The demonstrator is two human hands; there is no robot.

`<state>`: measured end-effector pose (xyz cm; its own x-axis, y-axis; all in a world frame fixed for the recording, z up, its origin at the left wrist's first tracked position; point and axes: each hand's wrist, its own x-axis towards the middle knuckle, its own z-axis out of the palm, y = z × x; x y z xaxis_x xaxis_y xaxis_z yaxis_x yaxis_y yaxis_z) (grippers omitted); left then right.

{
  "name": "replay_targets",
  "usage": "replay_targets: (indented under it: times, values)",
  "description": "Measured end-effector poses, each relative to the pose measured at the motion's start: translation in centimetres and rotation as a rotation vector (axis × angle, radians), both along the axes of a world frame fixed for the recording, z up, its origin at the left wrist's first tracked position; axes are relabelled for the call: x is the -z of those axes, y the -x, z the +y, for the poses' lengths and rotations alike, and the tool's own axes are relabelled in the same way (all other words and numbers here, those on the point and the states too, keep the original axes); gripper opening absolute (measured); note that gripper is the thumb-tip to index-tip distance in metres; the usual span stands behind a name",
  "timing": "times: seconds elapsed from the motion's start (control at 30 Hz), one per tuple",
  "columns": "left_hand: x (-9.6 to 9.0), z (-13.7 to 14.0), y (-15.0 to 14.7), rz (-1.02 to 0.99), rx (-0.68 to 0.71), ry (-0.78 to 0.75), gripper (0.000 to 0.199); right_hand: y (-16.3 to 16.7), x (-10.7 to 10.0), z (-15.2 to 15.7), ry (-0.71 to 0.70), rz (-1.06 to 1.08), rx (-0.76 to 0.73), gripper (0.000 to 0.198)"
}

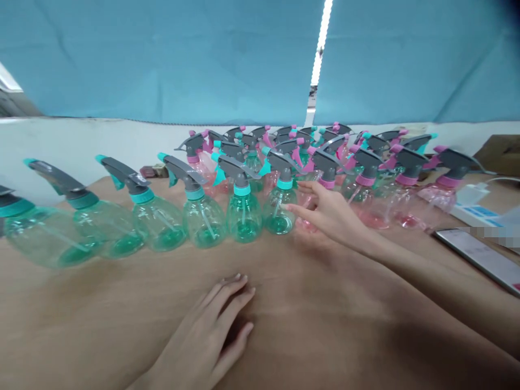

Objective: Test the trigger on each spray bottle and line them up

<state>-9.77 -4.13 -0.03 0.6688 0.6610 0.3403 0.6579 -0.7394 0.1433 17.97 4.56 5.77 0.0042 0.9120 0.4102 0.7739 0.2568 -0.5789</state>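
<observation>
Several clear green spray bottles (244, 214) with grey triggers and teal collars stand in a row across the wooden table (309, 325). Behind and to the right of them stand several pink spray bottles (368, 208). My right hand (329, 211) reaches forward with its fingers spread and its fingertips touching a green bottle (280, 214) at the right end of the row, next to a pink one. My left hand (211, 336) lies flat on the table near me, palm down, holding nothing.
A phone (481, 254) lies on the table at the right, with a white power strip (477, 208) and cable behind it. A brown cardboard box (501, 151) sits at the far right. A white ledge and blue curtain (162, 59) back the table.
</observation>
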Motion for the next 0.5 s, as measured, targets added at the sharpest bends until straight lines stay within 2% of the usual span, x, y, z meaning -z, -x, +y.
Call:
replay_targets:
  times: [0.17,0.37,0.5]
  values:
    - [-0.2,-0.3,-0.2,-0.019,-0.004,0.046,0.033,1.5,0.4,1.8,0.04,-0.011,-0.002,0.079]
    - [-0.9,0.1,-1.5,-0.09,-0.023,0.131,0.03,1.7,0.2,2.2,0.09,-0.068,0.013,0.06]
    - [-1.6,1.1,-3.1,-0.173,-0.071,0.229,0.025,1.6,-0.3,1.1,0.127,-0.132,0.01,0.059]
